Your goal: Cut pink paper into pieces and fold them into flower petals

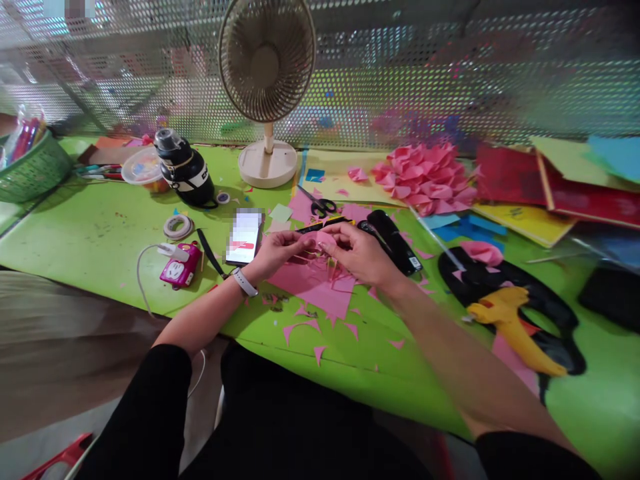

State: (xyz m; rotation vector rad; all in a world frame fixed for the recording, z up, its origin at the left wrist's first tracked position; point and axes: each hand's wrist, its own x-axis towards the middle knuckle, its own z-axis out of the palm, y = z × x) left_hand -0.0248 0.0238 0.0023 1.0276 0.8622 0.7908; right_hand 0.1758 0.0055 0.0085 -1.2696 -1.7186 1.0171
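Note:
Between my two hands is a small piece of pink paper (321, 238), pinched by the fingers of both. My left hand (283, 252) closes on its left edge, with a watch on that wrist. My right hand (357, 252) has thumb and fingers closed on its right side. Below them lies a larger pink paper sheet (320, 293) with cut scraps (301, 327) scattered around it. Black-handled scissors (323, 205) rest just beyond the hands. A pile of folded pink paper petals (430, 175) sits at the back right.
A phone (244, 235), tape roll (178, 227), pink power adapter (181, 265) and black bottle (186, 172) stand left. A fan (268, 163) is at the back. Right of my hands lie a black case (394, 241) and a yellow glue gun (520, 327).

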